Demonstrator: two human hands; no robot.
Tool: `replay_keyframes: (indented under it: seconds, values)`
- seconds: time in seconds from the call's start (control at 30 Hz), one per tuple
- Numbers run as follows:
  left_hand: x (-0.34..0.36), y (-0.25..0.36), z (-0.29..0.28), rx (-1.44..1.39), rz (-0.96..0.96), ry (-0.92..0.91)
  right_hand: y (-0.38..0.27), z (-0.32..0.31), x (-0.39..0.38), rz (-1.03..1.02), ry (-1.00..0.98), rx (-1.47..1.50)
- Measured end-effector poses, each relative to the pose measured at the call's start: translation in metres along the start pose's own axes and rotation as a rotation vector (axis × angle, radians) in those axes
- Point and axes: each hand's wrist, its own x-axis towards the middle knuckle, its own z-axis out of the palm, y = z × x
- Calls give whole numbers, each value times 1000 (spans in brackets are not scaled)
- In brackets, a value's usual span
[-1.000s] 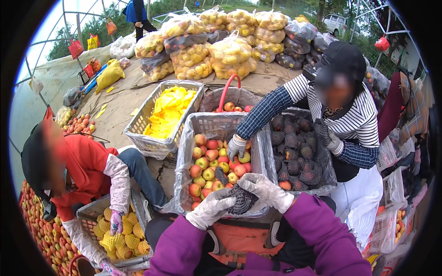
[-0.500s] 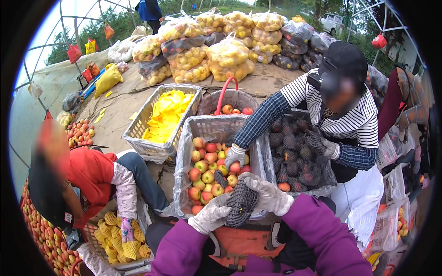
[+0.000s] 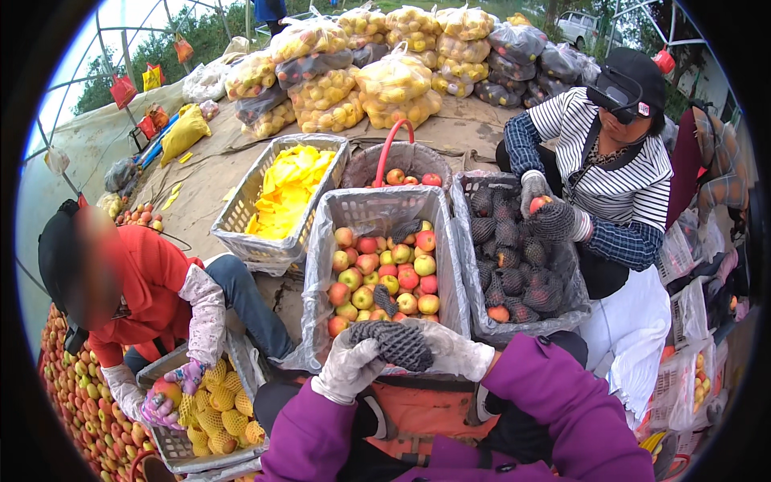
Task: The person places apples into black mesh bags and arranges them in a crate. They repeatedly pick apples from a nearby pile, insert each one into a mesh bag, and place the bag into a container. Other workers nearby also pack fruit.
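Note:
In front of the middle crate, my left hand (image 3: 349,365) in a soiled white glove grips one end of a dark grey foam net sleeve (image 3: 393,345). My right hand (image 3: 451,349), gloved likewise, pinches its other side, fingers curled. Whether fruit is inside the sleeve I cannot tell. Behind it, red and yellow-green apples (image 3: 388,280) fill a lined crate (image 3: 320,241), with a few dark sleeves among them. To its right, a second crate (image 3: 554,324) holds dark-sleeved fruit (image 3: 507,257).
A co-worker in stripes (image 3: 610,161) holds an apple (image 3: 540,204) at right; another in red (image 3: 140,273) leans over a crate of yellow-netted fruit (image 3: 225,402) at left. Beyond are a crate of yellow sleeves (image 3: 293,193), a basket (image 3: 361,165) and stacked bags (image 3: 321,104).
My hands moved slightly up, turning the sleeve more sideways. The striped co-worker's hand left the apple crate and now holds an apple. The red-clad co-worker holds an apple over the left crate.

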Motion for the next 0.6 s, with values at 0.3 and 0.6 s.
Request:
replay_keyframes:
  seconds: [0.3,0.6]
  values:
    - [7,7,7,174,6,215,-25,-22,12,446,524,739]
    - [10,-2,1,265,62,308,-23,-8,9,307,403,755]
